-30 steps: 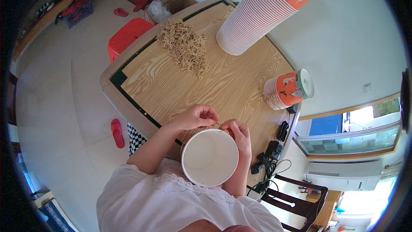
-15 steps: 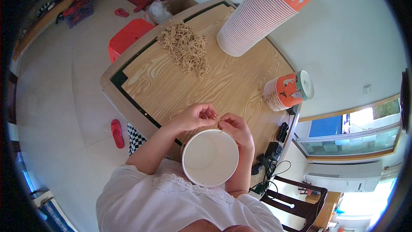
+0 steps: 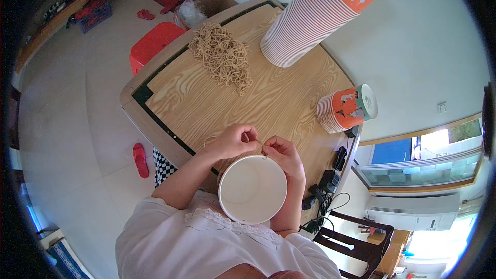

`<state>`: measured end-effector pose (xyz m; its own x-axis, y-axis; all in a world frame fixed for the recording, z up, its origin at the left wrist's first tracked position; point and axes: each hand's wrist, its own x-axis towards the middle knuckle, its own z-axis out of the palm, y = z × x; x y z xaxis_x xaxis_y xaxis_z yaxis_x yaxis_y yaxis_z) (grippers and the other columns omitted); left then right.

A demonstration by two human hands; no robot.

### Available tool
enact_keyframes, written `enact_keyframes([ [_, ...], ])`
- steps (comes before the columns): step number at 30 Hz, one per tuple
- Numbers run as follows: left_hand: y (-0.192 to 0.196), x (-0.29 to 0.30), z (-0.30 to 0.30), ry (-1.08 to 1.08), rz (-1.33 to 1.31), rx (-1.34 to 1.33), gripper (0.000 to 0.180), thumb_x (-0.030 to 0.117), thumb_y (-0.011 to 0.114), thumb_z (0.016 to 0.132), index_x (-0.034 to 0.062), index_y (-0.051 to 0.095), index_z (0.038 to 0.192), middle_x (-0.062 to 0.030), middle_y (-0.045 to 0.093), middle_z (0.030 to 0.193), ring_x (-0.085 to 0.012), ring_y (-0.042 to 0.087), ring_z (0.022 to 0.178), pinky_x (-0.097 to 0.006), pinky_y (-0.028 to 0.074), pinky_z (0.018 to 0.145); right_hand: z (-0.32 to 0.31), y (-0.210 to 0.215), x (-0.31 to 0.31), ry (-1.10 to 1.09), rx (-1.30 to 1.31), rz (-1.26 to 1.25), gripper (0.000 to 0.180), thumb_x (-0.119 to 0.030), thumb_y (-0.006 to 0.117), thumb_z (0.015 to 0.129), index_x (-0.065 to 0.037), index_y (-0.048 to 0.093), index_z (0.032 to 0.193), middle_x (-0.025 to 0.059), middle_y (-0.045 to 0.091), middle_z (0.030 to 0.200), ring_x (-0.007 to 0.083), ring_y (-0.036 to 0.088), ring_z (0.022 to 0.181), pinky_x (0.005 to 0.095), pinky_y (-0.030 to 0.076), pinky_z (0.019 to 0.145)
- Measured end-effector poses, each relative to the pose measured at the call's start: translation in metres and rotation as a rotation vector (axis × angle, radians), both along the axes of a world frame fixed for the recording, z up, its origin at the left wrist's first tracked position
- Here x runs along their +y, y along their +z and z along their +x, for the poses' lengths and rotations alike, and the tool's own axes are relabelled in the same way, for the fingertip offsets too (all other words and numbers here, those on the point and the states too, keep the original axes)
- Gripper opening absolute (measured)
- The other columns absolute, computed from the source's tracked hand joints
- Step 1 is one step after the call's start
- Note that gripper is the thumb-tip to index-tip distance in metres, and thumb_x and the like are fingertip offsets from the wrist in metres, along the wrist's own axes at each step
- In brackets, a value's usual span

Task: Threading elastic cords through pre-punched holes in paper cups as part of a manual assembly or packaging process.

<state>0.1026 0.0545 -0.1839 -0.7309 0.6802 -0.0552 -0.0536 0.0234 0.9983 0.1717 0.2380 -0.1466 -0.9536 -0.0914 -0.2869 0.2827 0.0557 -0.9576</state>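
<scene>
Both hands' fingers still pinched on a thin cord point(image 3: 260, 146) above the white cup point(image 3: 252, 189); left hand point(image 3: 235, 140) now shifted slightly away from right hand point(image 3: 281, 154).

1. Left hand point(image 3: 233, 140): fingers curled, thumb and forefinger pinched shut at its right edge, knuckles up.
2. Right hand point(image 3: 283, 156): fingers bent, thumb and forefinger tips pinched together at its upper-left edge.
3. The two pinch points sit just beside each other, hands nearly touching.
4. Both forearms bare, coming in from the lower edge, elbows bent; left forearm angles up-right, right forearm runs nearly straight up.
</scene>
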Motion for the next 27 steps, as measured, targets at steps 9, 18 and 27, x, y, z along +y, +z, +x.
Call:
enact_keyframes([
  [9,0.005,-0.003,-0.001,0.018,0.061,-0.026,0.011,0.011,0.065,0.076,0.0039,0.058,0.081,0.0017,0.056,0.071,-0.0066,0.051,0.066,-0.023,0.044,0.061,-0.005,0.009,-0.007,-0.058,-0.063,-0.12,0.006,-0.006,0.058,0.085,-0.001,0.059,0.085,-0.0007,0.058,0.076,0.0068,0.052,0.07,0.0212,0.043,0.061],
  [18,0.004,-0.002,-0.001,0.031,0.102,-0.05,0.014,0.015,0.066,0.079,0.0037,0.059,0.083,0.0005,0.059,0.075,-0.0071,0.054,0.07,-0.023,0.045,0.065,-0.013,-0.001,0.001,0.035,0.057,0.058,0.007,-0.006,0.059,0.084,-0.001,0.06,0.088,-0.0016,0.058,0.079,0.0059,0.051,0.072,0.0206,0.043,0.064],
  [27,-0.004,0.0,-0.003,0.055,0.15,-0.145,0.011,0.014,0.062,0.083,0.0037,0.06,0.082,0.0019,0.06,0.077,-0.0062,0.054,0.072,-0.022,0.045,0.068,-0.015,-0.004,-0.001,0.097,0.052,0.113,0.007,-0.005,0.059,0.083,0.001,0.059,0.087,0.0018,0.059,0.079,0.0081,0.054,0.074,0.0202,0.043,0.067],
])
